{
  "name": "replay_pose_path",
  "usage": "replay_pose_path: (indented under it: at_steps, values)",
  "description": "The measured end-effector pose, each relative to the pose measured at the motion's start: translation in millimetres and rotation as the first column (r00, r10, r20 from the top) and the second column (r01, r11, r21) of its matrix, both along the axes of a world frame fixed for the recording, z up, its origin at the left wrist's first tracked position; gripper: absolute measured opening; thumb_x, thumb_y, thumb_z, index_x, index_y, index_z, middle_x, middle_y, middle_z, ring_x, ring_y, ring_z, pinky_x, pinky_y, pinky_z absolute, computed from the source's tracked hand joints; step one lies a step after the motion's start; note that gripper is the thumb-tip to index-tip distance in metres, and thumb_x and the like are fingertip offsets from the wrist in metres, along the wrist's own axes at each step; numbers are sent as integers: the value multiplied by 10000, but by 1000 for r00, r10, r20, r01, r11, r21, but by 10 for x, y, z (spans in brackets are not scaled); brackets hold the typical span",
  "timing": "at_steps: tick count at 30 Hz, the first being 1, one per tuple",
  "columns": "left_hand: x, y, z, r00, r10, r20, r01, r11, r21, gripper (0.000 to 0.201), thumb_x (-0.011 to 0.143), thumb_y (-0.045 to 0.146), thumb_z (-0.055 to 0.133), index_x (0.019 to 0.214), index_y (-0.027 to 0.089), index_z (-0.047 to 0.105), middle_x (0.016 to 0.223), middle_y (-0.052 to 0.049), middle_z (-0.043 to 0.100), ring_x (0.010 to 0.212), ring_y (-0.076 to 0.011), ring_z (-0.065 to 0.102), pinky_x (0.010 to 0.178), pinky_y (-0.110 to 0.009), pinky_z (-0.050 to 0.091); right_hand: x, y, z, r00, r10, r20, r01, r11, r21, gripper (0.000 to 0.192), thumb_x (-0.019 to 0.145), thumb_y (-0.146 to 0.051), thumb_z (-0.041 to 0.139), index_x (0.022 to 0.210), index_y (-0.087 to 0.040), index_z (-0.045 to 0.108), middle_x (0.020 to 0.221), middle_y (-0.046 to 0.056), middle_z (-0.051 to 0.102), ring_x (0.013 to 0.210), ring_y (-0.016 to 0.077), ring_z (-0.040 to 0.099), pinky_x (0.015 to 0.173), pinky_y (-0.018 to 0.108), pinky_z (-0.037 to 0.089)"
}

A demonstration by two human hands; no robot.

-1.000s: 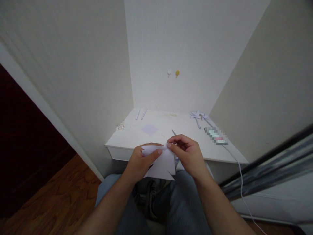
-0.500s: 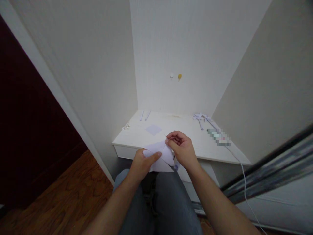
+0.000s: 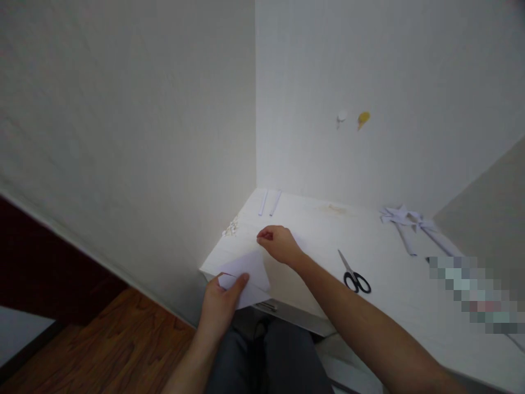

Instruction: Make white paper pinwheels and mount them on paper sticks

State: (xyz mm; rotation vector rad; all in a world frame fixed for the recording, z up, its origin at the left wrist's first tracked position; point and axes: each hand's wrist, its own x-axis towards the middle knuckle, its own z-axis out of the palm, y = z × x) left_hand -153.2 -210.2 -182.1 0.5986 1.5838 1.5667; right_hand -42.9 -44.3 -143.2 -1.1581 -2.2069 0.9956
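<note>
Your left hand [image 3: 219,298] pinches the white paper [image 3: 246,276] at its near corner, holding it steady over the desk [image 3: 369,306] edge, while your right hand [image 3: 279,243], fingers curled loosely closed, rests on the desktop beyond it; scissors [image 3: 353,273] lie aside, clear

Dim, even indoor light falls from above and behind the camera, leaving the white walls grey and faintly grainy. The left hand [image 3: 223,298] and the paper [image 3: 248,273] it pinches cast only a soft shadow under the desk edge [image 3: 287,314] just beside the grip. The right hand [image 3: 281,244], just beyond the grip, is slightly smeared by motion. Wide-angle distortion bends the wall lines toward the borders. A pixelated block [image 3: 471,293] masks a patch far to the right of the grip. No glare shows anywhere.
</note>
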Motion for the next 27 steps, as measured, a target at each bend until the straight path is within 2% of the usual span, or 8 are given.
replay_pose_path:
  at_steps: [2, 5, 9, 12, 16, 27]
  values:
    - [-117, 94, -36, 999, 29, -43, -30, 999, -18, 493, 623, 516, 898, 895, 122, 778, 810, -111, 815, 772, -285, 769, 709, -358, 610, -257, 266, -105, 984, 30, 176, -32, 999, 9, 112, 941, -253, 722, 995, -156, 728, 1020, 76, 751, 941, 212, 710, 889, 395, 581]
    - [-246, 196, -1, 992, 64, -109, -67, 997, -24, 492, 638, 524, 894, 905, 126, 787, 816, -108, 816, 802, -288, 770, 722, -353, 602, -564, 481, -210, 925, 60, 376, -71, 997, 17, 309, 1007, -358, 673, 1249, -167, 665, 1275, 102, 678, 1091, 251, 687, 933, 470, 590]
    - [-345, 312, 136, 988, 84, -130, -90, 995, -39, 480, 610, 541, 892, 837, 132, 782, 837, -118, 823, 732, -266, 750, 672, -336, 583, -741, 567, -228, 846, 104, 523, -132, 991, 18, 348, 1012, -351, 665, 1311, -175, 639, 1328, 117, 653, 1115, 260, 680, 938, 469, 593]
    - [-387, 349, 232, 984, 101, -150, -106, 994, -29, 448, 629, 524, 876, 827, 133, 783, 873, -123, 829, 736, -253, 744, 680, -324, 575, -729, 607, -187, 806, 147, 573, -192, 981, 17, 349, 1012, -352, 666, 1309, -172, 639, 1321, 118, 656, 1108, 258, 683, 932, 466, 596]
    - [-394, 281, 318, 972, 138, -192, -144, 989, -18, 427, 645, 509, 871, 832, 136, 783, 871, -118, 827, 738, -250, 742, 680, -322, 569, -681, 663, -148, 789, 183, 586, -252, 967, 38, 349, 1013, -353, 664, 1312, -175, 637, 1321, 113, 656, 1109, 258, 683, 930, 469, 596]
    - [-234, 18, 518, 961, 196, -193, -200, 980, -2, 416, 597, 494, 878, 772, 131, 773, 782, -108, 814, 652, -234, 720, 631, -318, 564, -732, 534, -112, 788, 155, 596, -252, 964, 83, 373, 1004, -350, 678, 1319, -156, 633, 1326, 129, 650, 1115, 265, 681, 932, 466, 595]
